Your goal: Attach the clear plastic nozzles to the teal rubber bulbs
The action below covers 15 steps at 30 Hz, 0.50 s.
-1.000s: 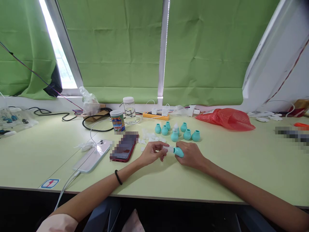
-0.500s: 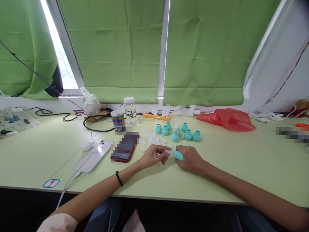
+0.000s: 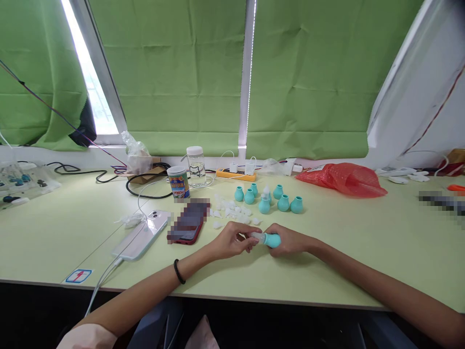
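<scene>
My right hand (image 3: pixel 285 240) is closed around a turquoise rubber-like bulb (image 3: pixel 273 240), whose neck points left. Into or against that neck sits a translucent whitish tip (image 3: pixel 258 237), pinched by the fingers of my left hand (image 3: pixel 236 239). How deep the tip goes in cannot be made out. Beyond my hands stand several more turquoise bulbs (image 3: pixel 283 203) with open necks, and one bulb (image 3: pixel 264 205) near their middle seems to have a whitish piece at its top. Small loose white pieces (image 3: pixel 236 212) lie scattered left of the bulbs.
Left of the white pieces lie a red-edged phone (image 3: pixel 191 222) and a pale phone (image 3: pixel 141 236) with a cable. A printed tub (image 3: pixel 178 182), a clear jar (image 3: pixel 196 167) and an orange power strip (image 3: pixel 235 175) stand behind. A red plastic bag (image 3: pixel 343 180) rests at back right.
The held bulb has turned and shows more of its round body, with the right hand's grip shifted. Both hands have moved slightly toward me, still joined at bulb and tip.
</scene>
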Motion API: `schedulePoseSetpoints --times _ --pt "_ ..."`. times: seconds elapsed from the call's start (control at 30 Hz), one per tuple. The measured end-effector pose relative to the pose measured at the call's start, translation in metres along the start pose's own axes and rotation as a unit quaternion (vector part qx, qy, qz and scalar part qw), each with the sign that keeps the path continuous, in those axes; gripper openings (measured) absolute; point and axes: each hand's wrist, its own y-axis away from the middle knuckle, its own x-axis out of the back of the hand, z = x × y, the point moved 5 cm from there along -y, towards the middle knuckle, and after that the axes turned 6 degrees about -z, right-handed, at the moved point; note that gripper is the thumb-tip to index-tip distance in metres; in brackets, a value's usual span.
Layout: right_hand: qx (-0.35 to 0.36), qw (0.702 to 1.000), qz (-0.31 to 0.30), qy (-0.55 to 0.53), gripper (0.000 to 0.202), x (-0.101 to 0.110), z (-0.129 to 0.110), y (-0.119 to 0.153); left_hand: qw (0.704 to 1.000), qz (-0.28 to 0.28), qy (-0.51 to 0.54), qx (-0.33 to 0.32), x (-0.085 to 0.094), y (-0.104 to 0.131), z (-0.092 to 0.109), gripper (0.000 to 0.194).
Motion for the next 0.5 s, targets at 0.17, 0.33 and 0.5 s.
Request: schedulePoseSetpoints --times 0.17,0.33,0.5 --pt "-0.028 0.992 -0.090 -0.087 0.007 -0.005 0.005 -0.001 0.999 -0.015 -0.039 -0.024 -0.003 0.002 0.005 0.035" --pt "-0.015 0.976 -0.147 -0.159 0.003 -0.010 0.006 -0.001 0.990 -0.021 -0.113 -0.083 -0.006 0.004 0.015 0.033" --pt "-0.039 0.962 -0.186 -0.197 0.002 -0.011 0.011 0.000 0.965 -0.008 -0.218 -0.145 -0.008 0.005 0.022 0.032"
